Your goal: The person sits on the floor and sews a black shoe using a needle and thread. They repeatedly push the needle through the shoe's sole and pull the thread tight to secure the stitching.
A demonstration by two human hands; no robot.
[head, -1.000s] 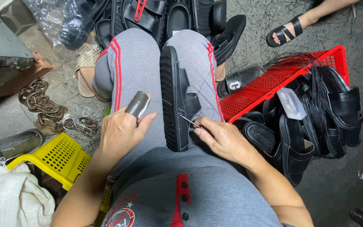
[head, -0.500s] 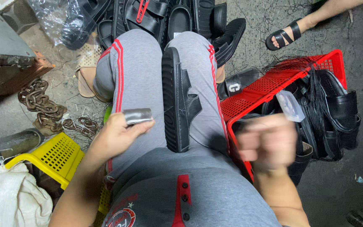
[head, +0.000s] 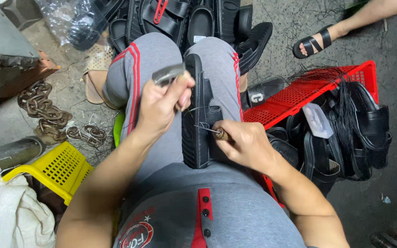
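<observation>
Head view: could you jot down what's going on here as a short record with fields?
Setting: person seated, black sandal lying along the lap
Left hand: raised over the sandal, gripping a small metal tool, thread running from it to the sandal
Right hand: holds a wooden-handled awl with its tip at the sandal strap
To the right: red crate with more black sandals
To the left: yellow basket, rusty chain
Beyond the knees: pile of sandals
Another person: a foot in a sandal, top right
</observation>
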